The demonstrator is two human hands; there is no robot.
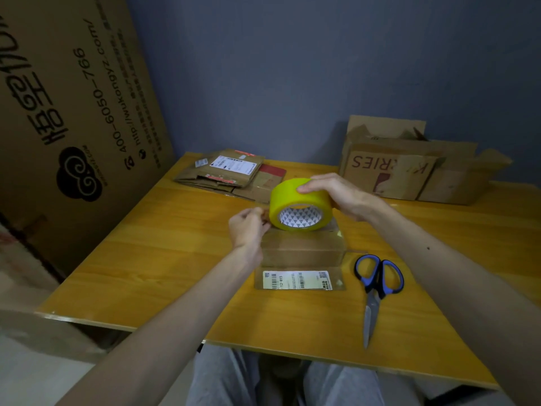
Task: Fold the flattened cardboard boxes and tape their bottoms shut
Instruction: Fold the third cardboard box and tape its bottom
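One small cardboard box (301, 249) stands in the middle of the surface (164, 259), a smooth yellow wood-grain board. The box is plain brown and rectangular. Its near flap (298, 280) lies flat toward the person, covered in glossy clear tape and bearing a white barcode label.

One roll of tape (294, 205), a thick yellow ring with a white patterned core, stands on edge on top of the box. Two bare hands are on it. The right hand (336, 194) reaches in from the right and curls over the roll's top and far side, thumb on the yellow band. The left hand (248, 228), wrist bent, has its thumb and fingertips pinched together at the roll's left rim. Whether they hold the loose tape end is too small to tell.

One pair of scissors (377, 285), with steel blades and blue-and-black loops, lies closed just right of the box, tips toward the person. Behind the box to the left lies one stack of flattened boxes (228, 171), creased and labelled. Behind it to the right stand opened boxes (409, 171), worn, one with red upside-down lettering. Far left of the box leans one large printed cardboard sheet (73, 106).
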